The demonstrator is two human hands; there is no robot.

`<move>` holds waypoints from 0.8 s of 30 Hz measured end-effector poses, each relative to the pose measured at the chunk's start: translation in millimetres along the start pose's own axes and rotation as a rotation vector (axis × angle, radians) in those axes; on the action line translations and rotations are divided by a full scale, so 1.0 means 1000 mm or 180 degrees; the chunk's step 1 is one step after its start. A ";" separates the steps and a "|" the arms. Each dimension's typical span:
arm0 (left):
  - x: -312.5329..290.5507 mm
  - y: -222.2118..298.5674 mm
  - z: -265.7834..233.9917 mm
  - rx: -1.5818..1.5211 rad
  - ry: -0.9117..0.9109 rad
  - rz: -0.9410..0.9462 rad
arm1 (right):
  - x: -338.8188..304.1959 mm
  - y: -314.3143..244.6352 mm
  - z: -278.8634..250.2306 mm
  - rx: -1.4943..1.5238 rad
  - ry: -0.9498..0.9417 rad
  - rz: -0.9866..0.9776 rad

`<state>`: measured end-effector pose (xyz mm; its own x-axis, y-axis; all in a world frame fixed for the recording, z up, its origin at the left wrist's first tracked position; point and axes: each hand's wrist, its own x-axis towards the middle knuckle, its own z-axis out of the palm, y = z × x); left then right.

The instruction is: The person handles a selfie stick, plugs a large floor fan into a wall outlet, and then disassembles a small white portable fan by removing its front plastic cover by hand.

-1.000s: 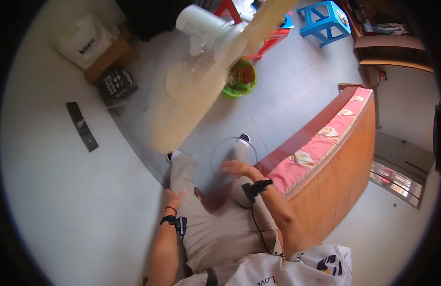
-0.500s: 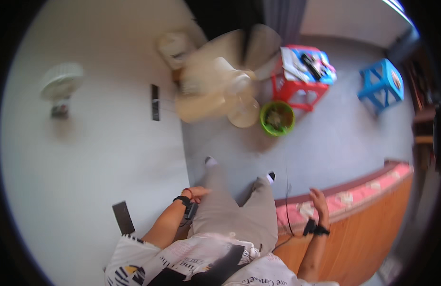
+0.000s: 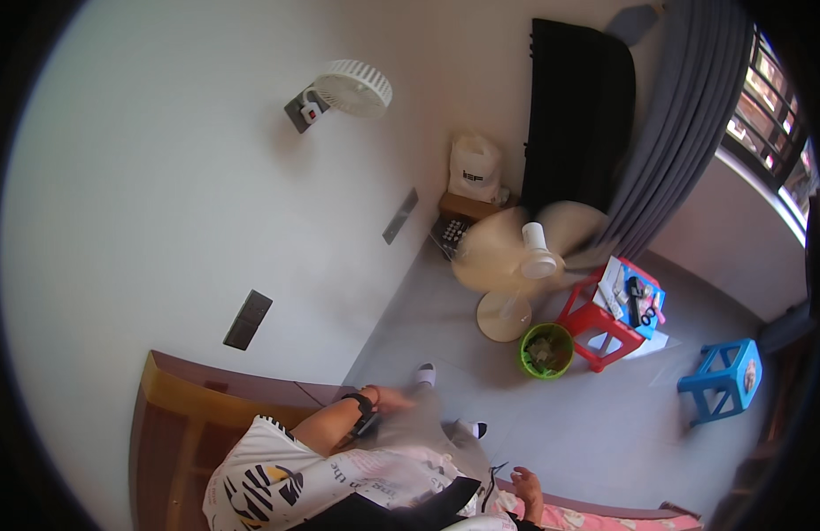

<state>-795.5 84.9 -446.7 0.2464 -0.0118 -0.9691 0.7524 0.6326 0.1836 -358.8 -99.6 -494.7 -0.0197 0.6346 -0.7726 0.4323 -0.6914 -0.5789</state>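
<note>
My left hand (image 3: 392, 398), a little blurred, lies against my beige trousers (image 3: 406, 427) at the thigh, its fingers loosely stretched out and nothing visible in them. A dark strap circles that wrist. My right hand (image 3: 527, 485) hangs beside a bed edge with pink flowered cloth (image 3: 574, 515). Its fingers are slightly bent and apart, with nothing seen between them. A thin dark cord (image 3: 494, 473) runs near my lap, close to the right hand.
Ahead stands a pale fan (image 3: 504, 316) with blurred blades. Beside it are a green bin (image 3: 545, 375), a red stool (image 3: 594, 329) bearing small items and a blue stool (image 3: 727, 380). A small white fan (image 3: 355, 88) is on the left wall; a wooden headboard (image 3: 193, 416) is below.
My view has turned left and up, so the wall, curtain and window show more. Stools and bin now appear lower and further right. Both hands stay low, apart, by my body.
</note>
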 end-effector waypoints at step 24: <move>-0.076 -0.071 -0.022 -0.1248 0.1045 0.0616 | -0.021 -0.372 0.038 -0.2225 -0.1322 -0.2825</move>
<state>-880.6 57.8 -389.7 0.1069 0.3361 -0.9357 0.4127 0.8412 0.3493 -553.3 131.0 -272.7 -0.7910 0.5460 -0.2760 0.5139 0.3481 -0.7841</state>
